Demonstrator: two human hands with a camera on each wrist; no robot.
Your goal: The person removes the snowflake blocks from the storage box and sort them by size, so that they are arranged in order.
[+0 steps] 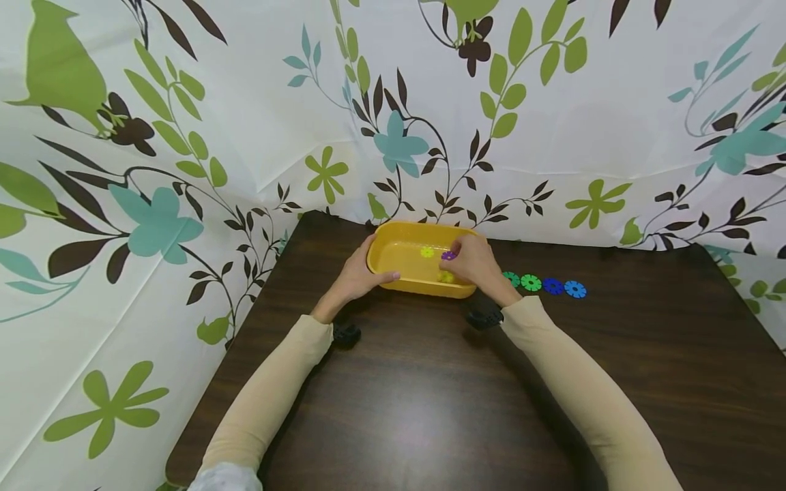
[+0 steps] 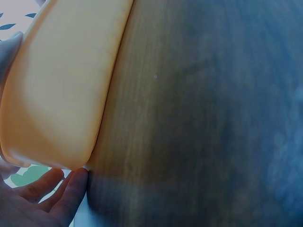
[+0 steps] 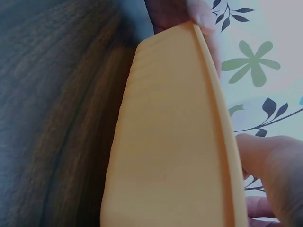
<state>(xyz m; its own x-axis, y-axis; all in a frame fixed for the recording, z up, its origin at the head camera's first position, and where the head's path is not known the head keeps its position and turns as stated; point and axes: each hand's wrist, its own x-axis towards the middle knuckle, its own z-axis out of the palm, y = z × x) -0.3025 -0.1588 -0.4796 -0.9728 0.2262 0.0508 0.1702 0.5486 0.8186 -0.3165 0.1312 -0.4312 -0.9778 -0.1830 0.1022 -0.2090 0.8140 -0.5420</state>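
Note:
My left hand (image 1: 359,273) grips the left end of a yellow plastic tub (image 1: 424,290), its thumb over the front rim. In the left wrist view, fingertips (image 2: 75,182) press the end wall of the tub (image 2: 61,85). My right hand (image 1: 477,260) reaches over the tub's right side and pinches a purple notched disc (image 1: 448,256) between thumb and fingers. Inside the tub, a yellow-green disc (image 1: 426,251) lies left of that hand and a yellow disc (image 1: 445,277) just below its fingertips. The tub's wall hides the fingertips in the right wrist view.
Right of the tub, a row of notched discs lies on the dark wooden table (image 1: 417,382): a teal-green disc (image 1: 511,279) partly behind my right wrist, a green disc (image 1: 531,282), a dark blue disc (image 1: 553,286) and a light blue disc (image 1: 575,289). A patterned curtain (image 1: 245,102) stands behind.

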